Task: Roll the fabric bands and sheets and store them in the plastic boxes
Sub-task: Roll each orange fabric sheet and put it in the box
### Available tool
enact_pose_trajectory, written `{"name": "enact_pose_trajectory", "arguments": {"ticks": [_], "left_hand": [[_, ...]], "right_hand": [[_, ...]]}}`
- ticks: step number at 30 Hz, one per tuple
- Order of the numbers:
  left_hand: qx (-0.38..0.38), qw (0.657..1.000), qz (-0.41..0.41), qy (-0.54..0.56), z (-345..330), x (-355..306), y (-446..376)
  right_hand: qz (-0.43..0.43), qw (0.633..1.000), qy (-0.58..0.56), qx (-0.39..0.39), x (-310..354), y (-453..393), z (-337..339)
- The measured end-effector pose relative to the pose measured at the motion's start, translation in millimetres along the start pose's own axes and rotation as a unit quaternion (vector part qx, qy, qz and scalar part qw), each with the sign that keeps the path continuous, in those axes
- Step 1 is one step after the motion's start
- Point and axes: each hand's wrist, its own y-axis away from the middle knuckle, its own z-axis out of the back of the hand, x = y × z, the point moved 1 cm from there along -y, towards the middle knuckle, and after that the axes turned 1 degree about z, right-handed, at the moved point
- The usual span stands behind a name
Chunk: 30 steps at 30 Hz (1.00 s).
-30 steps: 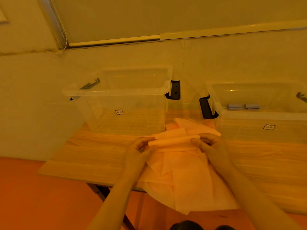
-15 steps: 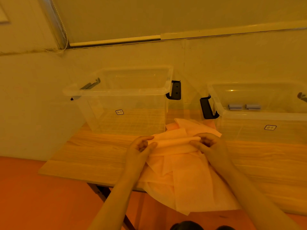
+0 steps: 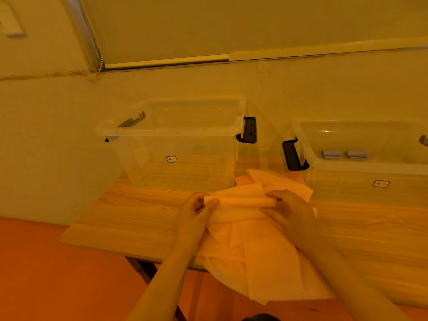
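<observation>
A pile of thin pale fabric sheets (image 3: 266, 258) lies on the wooden table (image 3: 129, 218) and hangs over its front edge. The top sheet is partly wound into a narrow roll (image 3: 243, 201) lying left to right. My left hand (image 3: 196, 209) pinches the roll's left end, and my right hand (image 3: 287, 207) curls round its right end. A clear plastic box (image 3: 176, 133) stands behind the hands on the left. A second clear box (image 3: 361, 172) on the right holds two small grey fabric rolls (image 3: 344, 154).
Both boxes have black clip handles (image 3: 249, 129) on their sides. A pale wall runs close behind the boxes. The table's left and front edges drop off to an orange floor (image 3: 46, 274). Bare wood shows left of the sheets.
The roll has been turned a little further and looks slightly thicker and tighter. Both hands stay at its ends in nearly the same place.
</observation>
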Motion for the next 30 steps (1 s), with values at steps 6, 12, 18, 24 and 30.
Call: {"name": "enact_pose_trajectory", "arguments": {"ticks": [6, 12, 18, 24, 30], "left_hand": [[0.002, 1.0, 0.018, 0.02, 1, 0, 0], [0.005, 0.997, 0.043, 0.061, 0, -2, -1], [-0.005, 1.0, 0.019, 0.01, 2, -2, 1], [-0.003, 1.0, 0.02, 0.017, 2, -1, -2], [0.02, 0.999, 0.027, 0.024, 1, -4, 0]], "right_hand": [[0.028, 0.999, 0.028, 0.015, 3, -5, 5], [-0.029, 0.998, -0.033, 0.046, 15, -10, 14], [-0.101, 0.966, -0.238, -0.023, 20, -11, 11], [-0.129, 0.939, -0.316, -0.031, 20, -5, 5], [-0.144, 0.93, -0.328, -0.079, 8, 3, -4]]}}
